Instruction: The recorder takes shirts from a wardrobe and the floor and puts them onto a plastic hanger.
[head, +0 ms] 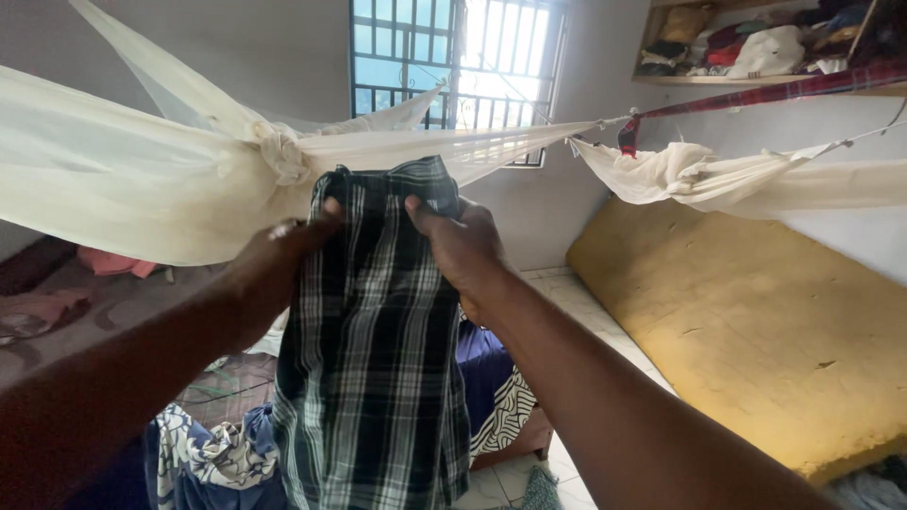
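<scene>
Daylight comes through a barred window (453, 66) at the back of a small room, where a cream mosquito net (142, 179) is bunched and knotted across the upper view. A yellow foam mattress (756, 331) leans against the right wall under a shelf (756, 47) piled with clothes, and patterned bedding (217, 453) lies low at the left.

Both arms reach forward and hold a dark green and white plaid garment (378, 359) up by its top edge, just in front of the net's knot, so that the cloth hangs straight down between them.

The left hand (283, 250) is closed on the top left corner, its fingers curled over the fabric. The right hand (458, 241) is closed on the top right corner, thumb on the near side and the fingers hidden behind the cloth.

Judging from this, the hold would serve best with both corners level and pulled gently apart, so the top edge stays taut and the cloth falls without twist. Keeping the garment clear of the net would seem wise, since the two are very near and the loose mesh could snag.
</scene>
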